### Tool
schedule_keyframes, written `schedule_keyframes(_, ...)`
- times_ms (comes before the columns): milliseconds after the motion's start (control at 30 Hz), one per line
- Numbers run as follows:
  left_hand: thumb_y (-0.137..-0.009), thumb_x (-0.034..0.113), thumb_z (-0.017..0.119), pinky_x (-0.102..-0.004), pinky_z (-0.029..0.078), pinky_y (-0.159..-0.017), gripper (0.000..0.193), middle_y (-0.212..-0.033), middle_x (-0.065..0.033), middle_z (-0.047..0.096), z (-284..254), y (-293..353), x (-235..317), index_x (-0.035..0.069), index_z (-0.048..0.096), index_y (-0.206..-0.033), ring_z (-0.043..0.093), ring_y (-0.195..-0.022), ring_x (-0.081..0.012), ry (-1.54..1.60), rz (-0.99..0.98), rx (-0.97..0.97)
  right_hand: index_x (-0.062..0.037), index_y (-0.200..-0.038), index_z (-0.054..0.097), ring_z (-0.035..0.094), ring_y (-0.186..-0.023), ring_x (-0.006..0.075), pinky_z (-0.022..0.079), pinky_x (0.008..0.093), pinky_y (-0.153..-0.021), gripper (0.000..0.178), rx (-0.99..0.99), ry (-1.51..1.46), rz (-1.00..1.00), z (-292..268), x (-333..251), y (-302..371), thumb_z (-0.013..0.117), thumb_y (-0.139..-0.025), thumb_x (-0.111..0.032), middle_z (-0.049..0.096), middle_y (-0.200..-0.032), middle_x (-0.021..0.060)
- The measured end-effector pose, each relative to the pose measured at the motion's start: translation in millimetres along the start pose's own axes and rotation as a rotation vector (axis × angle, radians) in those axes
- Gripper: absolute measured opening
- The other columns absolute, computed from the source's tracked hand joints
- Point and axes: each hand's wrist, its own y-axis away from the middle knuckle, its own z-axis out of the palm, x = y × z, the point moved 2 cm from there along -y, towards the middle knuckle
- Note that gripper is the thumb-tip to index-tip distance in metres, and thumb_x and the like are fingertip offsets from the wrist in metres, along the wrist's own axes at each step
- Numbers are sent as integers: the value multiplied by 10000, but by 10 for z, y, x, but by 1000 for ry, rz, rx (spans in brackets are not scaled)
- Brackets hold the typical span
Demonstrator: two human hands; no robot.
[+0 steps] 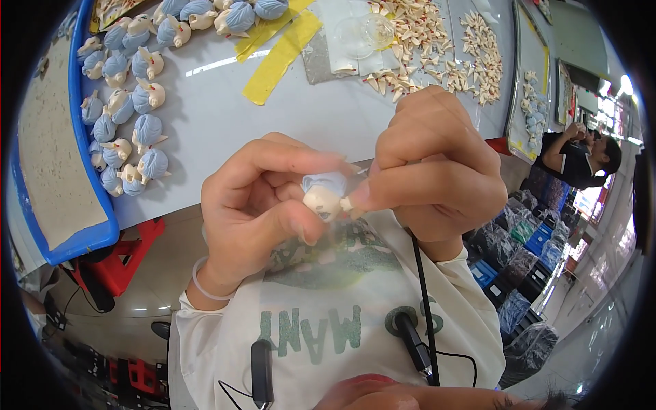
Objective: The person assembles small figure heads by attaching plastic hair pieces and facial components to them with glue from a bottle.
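Observation:
My left hand [249, 198] is closed around a small doll head [322, 202] with light blue hair, its cream face turned partly toward me. Its thumb presses from below; the index finger, slightly blurred, curls over the top. Against the head's right side, my right hand [437, 164] pinches a small cream pointed piece [347, 204] between thumb and fingers. The piece touches the head or sits very close to it; I cannot tell which. Both hands hang in front of my chest, near the table's front edge.
Rows of similar blue-haired heads [147, 99] stand on the table [205, 102] at the left, beside a blue-rimmed tray [65, 157]. Yellow tape [280, 65], a clear round dish [359, 37] and several small pointed cream pieces [478, 58] lie farther back. Another person [581, 157] sits at right.

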Motion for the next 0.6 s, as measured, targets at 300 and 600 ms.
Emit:
schedule_keyframes(300, -722, 92, 692, -233, 456, -709, 404, -982, -151, 552, -52, -38, 60, -64, 498, -1040, 559, -859, -162, -151, 140, 17, -29, -745, 564, 476, -661, 111, 371, 214, -566, 97, 288, -836, 597, -36, 131, 263, 645, -693, -30, 513, -755, 61)
schedule_keyframes(600, -679, 36, 688, -282, 446, -690, 335, -970, -125, 564, -41, -136, 259, -13, 552, -981, 546, -855, -211, -859, 418, 193, -36, -785, 529, 461, -710, 107, 358, 210, -603, 125, 249, -1219, 789, -29, 145, 297, 632, -720, -65, 495, -780, 53)
